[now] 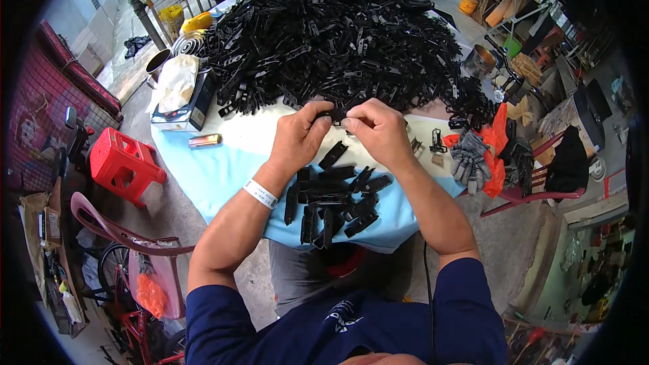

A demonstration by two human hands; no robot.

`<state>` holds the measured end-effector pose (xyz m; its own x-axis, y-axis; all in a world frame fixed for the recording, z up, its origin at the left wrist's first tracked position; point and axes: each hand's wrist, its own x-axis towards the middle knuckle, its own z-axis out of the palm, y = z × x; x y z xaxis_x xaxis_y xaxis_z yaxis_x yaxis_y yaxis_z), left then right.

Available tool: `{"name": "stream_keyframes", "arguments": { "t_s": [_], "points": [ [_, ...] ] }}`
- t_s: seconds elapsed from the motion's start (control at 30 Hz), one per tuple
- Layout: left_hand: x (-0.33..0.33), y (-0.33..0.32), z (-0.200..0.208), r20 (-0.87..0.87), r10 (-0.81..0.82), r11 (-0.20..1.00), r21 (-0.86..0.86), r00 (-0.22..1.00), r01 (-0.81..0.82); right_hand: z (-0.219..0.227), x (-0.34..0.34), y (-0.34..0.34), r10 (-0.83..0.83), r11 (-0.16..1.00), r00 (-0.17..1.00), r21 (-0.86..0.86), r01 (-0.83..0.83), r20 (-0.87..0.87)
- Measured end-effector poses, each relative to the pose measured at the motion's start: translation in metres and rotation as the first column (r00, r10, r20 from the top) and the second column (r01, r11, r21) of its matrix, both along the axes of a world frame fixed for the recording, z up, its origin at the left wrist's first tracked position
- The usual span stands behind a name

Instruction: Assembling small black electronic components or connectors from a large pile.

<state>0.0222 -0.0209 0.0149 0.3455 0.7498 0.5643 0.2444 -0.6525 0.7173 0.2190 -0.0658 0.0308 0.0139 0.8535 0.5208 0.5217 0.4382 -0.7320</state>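
Observation:
Over the middle of the table, my left hand (301, 138) and my right hand (383, 135) meet at a small black plastic part (335, 115). Thumb and fingers of both hands are closed on it, covering most of its shape. Just beyond rises a large heap of similar black plastic parts (324, 40). Nearer to me, between my forearms, lies a smaller group of long black pieces (331, 192), some side by side and some crossed. A few small metal-looking bits (416, 144) rest to the right of my right hand.
A light blue and cream cloth (209, 182) covers the table. At its left stand a box (179, 118) and a small shiny pack (205, 140). Grey gloves (471, 160) and an orange-red bag (497, 136) lie at the right. A red stool (125, 162) stands left of the table.

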Motion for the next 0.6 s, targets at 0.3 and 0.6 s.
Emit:
{"name": "stream_keyframes", "arguments": {
  "t_s": [0.3,0.6],
  "points": [
    [0.0059,-0.0001,-0.0046,-0.113,0.102,0.964,0.255,0.988,-0.070,-0.0013,-0.0034,-0.0023,-0.105,0.982,0.964,0.181,0.061,0.245],
    [0.0085,-0.0024,-0.0027,-0.158,0.114,0.962,0.263,0.981,-0.069,0.0010,-0.0050,-0.0055,-0.168,0.964,0.913,0.255,0.073,0.373]
  ]
}}
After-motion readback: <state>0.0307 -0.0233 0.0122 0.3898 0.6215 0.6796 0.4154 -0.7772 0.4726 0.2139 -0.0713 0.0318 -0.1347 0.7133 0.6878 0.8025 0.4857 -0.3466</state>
